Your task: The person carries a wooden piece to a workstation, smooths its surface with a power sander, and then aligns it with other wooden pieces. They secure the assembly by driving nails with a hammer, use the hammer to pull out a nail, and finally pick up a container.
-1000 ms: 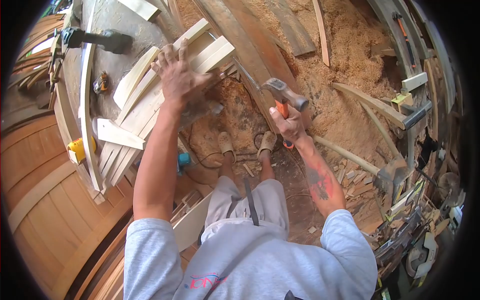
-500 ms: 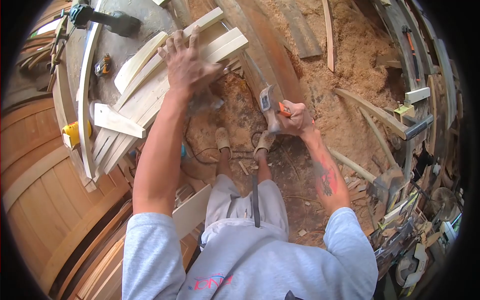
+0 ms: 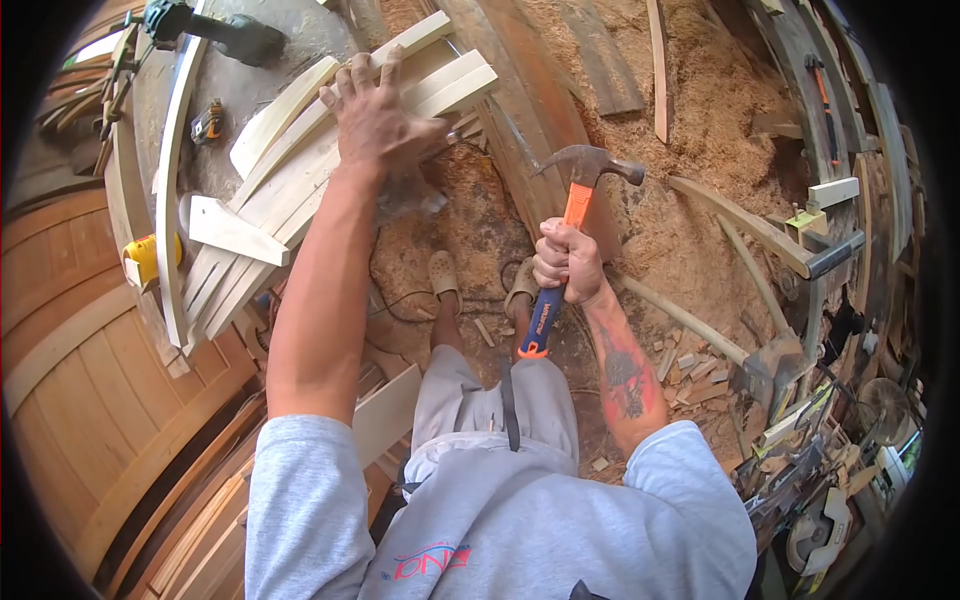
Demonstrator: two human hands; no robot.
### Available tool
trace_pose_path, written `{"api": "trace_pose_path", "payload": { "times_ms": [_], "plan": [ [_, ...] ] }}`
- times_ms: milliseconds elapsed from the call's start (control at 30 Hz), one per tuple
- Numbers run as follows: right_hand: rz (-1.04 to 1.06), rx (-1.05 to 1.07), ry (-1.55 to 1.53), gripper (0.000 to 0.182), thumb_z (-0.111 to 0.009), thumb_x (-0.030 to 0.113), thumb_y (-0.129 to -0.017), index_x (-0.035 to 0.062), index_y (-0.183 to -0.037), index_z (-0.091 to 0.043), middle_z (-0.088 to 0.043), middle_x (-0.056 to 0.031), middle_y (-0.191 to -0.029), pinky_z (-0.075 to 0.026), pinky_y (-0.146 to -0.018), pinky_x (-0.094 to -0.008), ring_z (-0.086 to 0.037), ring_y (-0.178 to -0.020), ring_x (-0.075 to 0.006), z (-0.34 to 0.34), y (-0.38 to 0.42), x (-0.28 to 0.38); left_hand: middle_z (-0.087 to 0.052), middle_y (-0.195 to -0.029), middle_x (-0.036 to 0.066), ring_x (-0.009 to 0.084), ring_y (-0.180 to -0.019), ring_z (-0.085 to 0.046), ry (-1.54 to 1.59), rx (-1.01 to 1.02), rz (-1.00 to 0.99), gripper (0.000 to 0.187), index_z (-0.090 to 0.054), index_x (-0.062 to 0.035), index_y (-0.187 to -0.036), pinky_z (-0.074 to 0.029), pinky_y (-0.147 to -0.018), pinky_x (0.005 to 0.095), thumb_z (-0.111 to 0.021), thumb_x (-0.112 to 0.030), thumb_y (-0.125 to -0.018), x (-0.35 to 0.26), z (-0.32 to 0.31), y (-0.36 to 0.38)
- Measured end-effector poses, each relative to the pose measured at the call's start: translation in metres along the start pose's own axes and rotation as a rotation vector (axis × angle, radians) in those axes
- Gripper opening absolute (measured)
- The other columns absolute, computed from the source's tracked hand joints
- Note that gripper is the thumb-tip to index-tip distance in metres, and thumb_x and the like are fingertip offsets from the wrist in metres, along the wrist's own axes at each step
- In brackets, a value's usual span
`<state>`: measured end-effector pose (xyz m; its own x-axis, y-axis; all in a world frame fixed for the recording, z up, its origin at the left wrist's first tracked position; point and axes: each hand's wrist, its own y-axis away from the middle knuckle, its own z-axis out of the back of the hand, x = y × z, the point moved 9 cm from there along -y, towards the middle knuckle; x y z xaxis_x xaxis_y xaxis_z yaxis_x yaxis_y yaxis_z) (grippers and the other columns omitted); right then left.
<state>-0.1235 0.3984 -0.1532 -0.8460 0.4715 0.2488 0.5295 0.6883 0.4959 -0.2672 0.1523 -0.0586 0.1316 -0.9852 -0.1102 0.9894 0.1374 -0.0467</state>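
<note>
My right hand (image 3: 570,262) is closed around the orange and dark blue handle of a claw hammer (image 3: 578,205). The hammer stands nearly upright in view, its head (image 3: 592,163) at the top, claw to the left and striking face to the right. My left hand (image 3: 378,122) lies with spread fingers over the far part of a pale wooden assembly (image 3: 275,190), touching its curved strip. A short tapered wood piece (image 3: 235,232) rests across the assembly's near part. What lies beneath my left palm is hidden.
On the grey bench (image 3: 265,85) are a dark cordless power tool (image 3: 215,32) and a small yellow-and-black tool (image 3: 208,122). A yellow object (image 3: 152,262) sits by a long curved strip (image 3: 172,200). Sawdust (image 3: 700,90) and boards cover the far floor; a long-handled tool (image 3: 690,325) leans right.
My right hand has come slightly toward my body and left, turning the hammer so its handle and head show side-on. My left hand stays on the wood, nearly unmoved.
</note>
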Motion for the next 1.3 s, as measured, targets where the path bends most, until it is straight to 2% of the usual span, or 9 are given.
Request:
{"api": "trace_pose_path", "payload": {
  "times_ms": [233,400,500,567,633,900,967,1233,1300],
  "plan": [
    [-0.193,0.344,-0.551,0.037,-0.042,0.021,-0.102,0.0169,-0.067,-0.033,-0.027,0.0089,-0.051,-0.03,-0.04,-0.023,-0.027,-0.04,-0.0039,-0.02,0.017,-0.018,-0.026,-0.155,0.025,0.0489,-0.145,-0.019,0.001,-0.012,-0.062,0.115,-0.028,-0.0207,-0.153,-0.009,-0.118,0.0651,-0.08,-0.066,-0.06,-0.006,0.007,0.005],
    [-0.23,0.645,-1.006,0.037,-0.04,0.036,-0.107,0.0119,-0.078,-0.038,-0.033,0.0053,-0.058,-0.033,-0.045,-0.0236,-0.034,-0.048,-0.0053,-0.052,0.03,-0.017,-0.025,-0.155,0.025,0.0504,-0.144,-0.019,0.008,-0.035,-0.098,0.12,-0.028,-0.0212,-0.153,-0.009,-0.117,0.0674,-0.08,-0.07,-0.057,-0.007,0.005,0.003],
    [-0.173,0.557,-1.032,0.043,-0.041,0.046,-0.105,0.0086,-0.084,-0.04,-0.034,0.0032,-0.062,-0.034,-0.044,-0.0246,-0.036,-0.051,-0.0073,-0.058,0.031,-0.017,-0.025,-0.155,0.026,0.0512,-0.144,-0.02,0.001,-0.045,-0.111,0.122,-0.027,-0.0221,-0.153,-0.01,-0.116,0.069,-0.079,-0.073,-0.055,-0.002,-0.005,0.002],
    [-0.138,0.439,-0.991,0.045,-0.044,0.049,-0.103,0.0065,-0.09,-0.043,-0.034,0.0022,-0.065,-0.036,-0.042,-0.0245,-0.037,-0.052,-0.0089,-0.062,0.034,-0.018,-0.025,-0.155,0.026,0.0515,-0.143,-0.02,-0.003,-0.065,-0.113,0.124,-0.027,-0.0227,-0.153,-0.01,-0.116,0.0697,-0.079,-0.075,-0.054,-0.003,-0.002,0.002],
    [0.001,0.142,-0.816,0.042,-0.045,0.047,-0.103,0.0066,-0.093,-0.046,-0.034,0.0023,-0.066,-0.037,-0.039,-0.0227,-0.036,-0.051,-0.0083,-0.044,0.032,-0.021,-0.026,-0.154,0.026,0.0513,-0.143,-0.022,-0.003,-0.069,-0.117,0.122,-0.028,-0.0227,-0.153,-0.012,-0.115,0.0698,-0.078,-0.075,-0.054,-0.003,-0.001,0.004],
    [-0.043,0.057,-0.579,0.03,-0.043,0.034,-0.107,0.008,-0.093,-0.046,-0.032,0.0033,-0.061,-0.034,-0.034,-0.0216,-0.035,-0.044,-0.0054,-0.035,0.035,-0.018,-0.03,-0.152,0.024,0.0501,-0.142,-0.025,-0.006,-0.091,-0.114,0.118,-0.033,-0.0217,-0.151,-0.013,-0.116,0.0675,-0.078,-0.074,-0.056,-0.007,0.005,0.005],
    [0.09,-0.261,-0.05,0.026,-0.048,0.034,-0.105,0.0115,-0.091,-0.045,-0.031,0.0049,-0.059,-0.033,-0.033,-0.0209,-0.034,-0.042,-0.0042,-0.019,0.042,-0.005,-0.031,-0.152,0.023,0.0497,-0.142,-0.026,-0.003,-0.103,-0.111,0.118,-0.033,-0.0222,-0.151,-0.013,-0.117,0.0671,-0.079,-0.073,-0.056,-0.007,0.007,0.007],
    [0.242,-0.499,0.419,0.025,-0.061,0.029,-0.1,0.0134,-0.091,-0.043,-0.037,0.0066,-0.059,-0.034,-0.035,-0.0229,-0.041,-0.045,-0.0032,-0.014,0.052,0.009,-0.029,-0.154,0.024,0.0493,-0.142,-0.025,0.01,-0.087,-0.095,0.118,-0.032,-0.0211,-0.152,-0.013,-0.118,0.065,-0.08,-0.07,-0.056,-0.01,0.009,0.007],
    [0.301,-0.51,0.623,0.025,-0.062,0.027,-0.099,0.0084,-0.094,-0.046,-0.048,-0.0032,-0.058,-0.04,-0.038,-0.0318,-0.051,-0.043,-0.0171,-0.012,0.053,0.016,-0.029,-0.154,0.024,0.0492,-0.143,-0.025,0.008,-0.072,-0.093,0.117,-0.032,-0.0211,-0.153,-0.012,-0.118,0.065,-0.08,-0.069,-0.058,-0.01,0.008,0.007]
  ]
}}
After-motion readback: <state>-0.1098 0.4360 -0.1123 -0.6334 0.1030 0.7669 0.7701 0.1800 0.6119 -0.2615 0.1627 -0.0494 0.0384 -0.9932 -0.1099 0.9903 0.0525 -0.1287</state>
